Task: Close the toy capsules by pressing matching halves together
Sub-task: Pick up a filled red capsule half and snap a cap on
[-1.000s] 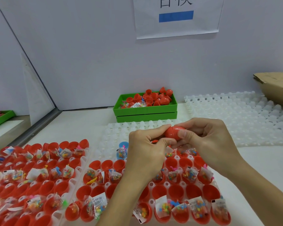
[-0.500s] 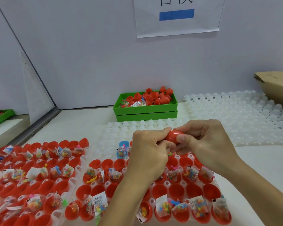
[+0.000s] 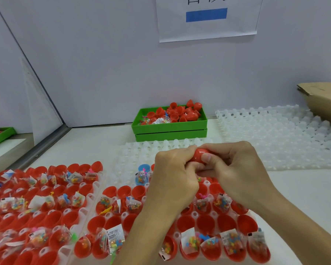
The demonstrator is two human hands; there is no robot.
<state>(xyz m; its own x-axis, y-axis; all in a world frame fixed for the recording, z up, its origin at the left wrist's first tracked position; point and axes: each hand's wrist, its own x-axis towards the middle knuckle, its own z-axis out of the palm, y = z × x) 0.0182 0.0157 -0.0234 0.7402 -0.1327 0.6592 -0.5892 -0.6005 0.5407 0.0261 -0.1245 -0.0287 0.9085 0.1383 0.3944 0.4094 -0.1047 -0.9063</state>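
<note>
Both hands are meeting above the near tray, gripping one red capsule [image 3: 199, 156] between them. Left hand [image 3: 175, 175] is curling its fingers round the capsule's left end, grip narrow and holding it. Right hand [image 3: 235, 169] is wrapping the right end, thumb [image 3: 208, 157] lying across the front of the shell, grip likewise narrow on the capsule. Only the top and middle of the shell are showing between the fingers; cannot tell whether the seam is fully seated.

Capsule is sitting in the air over the far edge of the near clear tray [image 3: 120, 196], which is carrying rows of open red halves [image 3: 206, 223], some holding small bagged toys [image 3: 191, 241]. One blue half [image 3: 142, 175] with a bag in it is standing just beyond that tray, left of the left hand.

A second tray of red halves [image 3: 52, 217] is lying just beside it on the left. Green bin [image 3: 170, 126] of loose red caps is sitting at the back of the bench [image 3: 304, 194] against the wall. Empty clear trays [image 3: 275, 136] are lying to the right, a cardboard box [image 3: 325, 100] at the far right edge. Paper sign [image 3: 206, 18] with a blue bar is hanging on the wall.
</note>
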